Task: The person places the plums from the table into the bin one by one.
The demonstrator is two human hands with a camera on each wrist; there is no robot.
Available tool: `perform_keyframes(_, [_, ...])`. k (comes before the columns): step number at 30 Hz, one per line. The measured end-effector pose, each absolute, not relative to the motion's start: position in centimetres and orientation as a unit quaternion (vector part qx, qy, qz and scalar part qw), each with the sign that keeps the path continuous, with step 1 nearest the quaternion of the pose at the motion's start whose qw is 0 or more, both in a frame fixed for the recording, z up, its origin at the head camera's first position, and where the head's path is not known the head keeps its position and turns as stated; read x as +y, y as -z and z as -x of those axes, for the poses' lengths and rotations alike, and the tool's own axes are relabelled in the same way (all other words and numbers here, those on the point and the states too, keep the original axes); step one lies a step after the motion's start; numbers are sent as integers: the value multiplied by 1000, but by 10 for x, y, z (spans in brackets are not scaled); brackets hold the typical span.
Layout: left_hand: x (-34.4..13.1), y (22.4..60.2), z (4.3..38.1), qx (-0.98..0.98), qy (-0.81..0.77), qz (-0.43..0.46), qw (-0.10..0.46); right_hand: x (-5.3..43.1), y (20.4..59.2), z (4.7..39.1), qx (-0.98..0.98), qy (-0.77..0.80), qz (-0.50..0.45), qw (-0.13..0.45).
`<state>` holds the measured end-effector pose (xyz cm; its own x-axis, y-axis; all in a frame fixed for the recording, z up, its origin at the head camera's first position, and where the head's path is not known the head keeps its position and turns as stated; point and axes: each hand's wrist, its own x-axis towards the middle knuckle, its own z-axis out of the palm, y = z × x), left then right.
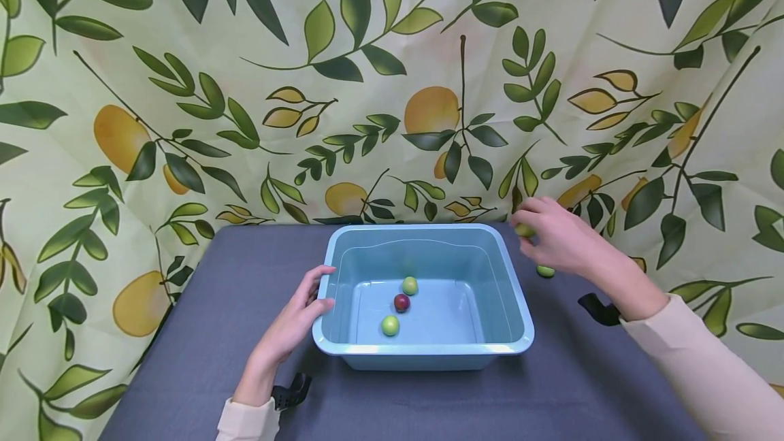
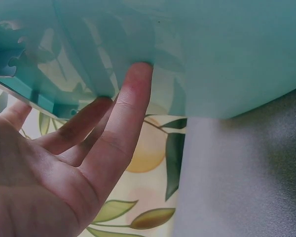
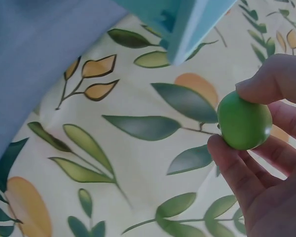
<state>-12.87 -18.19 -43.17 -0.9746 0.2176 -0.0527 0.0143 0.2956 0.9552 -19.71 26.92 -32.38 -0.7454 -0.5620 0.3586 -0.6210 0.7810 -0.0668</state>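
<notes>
A light blue plastic basin (image 1: 429,349) stands on the table in the head view. Inside it lie two small green fruits (image 1: 390,325) and a dark red one (image 1: 401,303). My left hand (image 1: 294,315) holds the basin's left side, with digits at the rim; the left wrist view shows fingertips (image 2: 138,71) against the outer wall. Beyond the basin's right side, my right hand (image 1: 554,233) pinches a small round green fruit (image 3: 244,121) between thumb and fingers. Below that hand, another green fruit (image 1: 545,271) lies on the table, partly hidden by it.
Dark grey-blue cloth covers the table (image 1: 257,257). Behind it hangs a pale curtain (image 1: 367,121) printed with leaves and orange fruit, meeting the table's back edge close to the basin. Each wrist wears a black band (image 1: 599,309).
</notes>
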Motion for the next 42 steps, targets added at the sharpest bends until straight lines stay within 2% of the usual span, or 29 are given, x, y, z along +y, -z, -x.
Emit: perform_keyframes(42, [-182,432,129,803,-586,-72,86,189,296,200,-882,-77,-443,140])
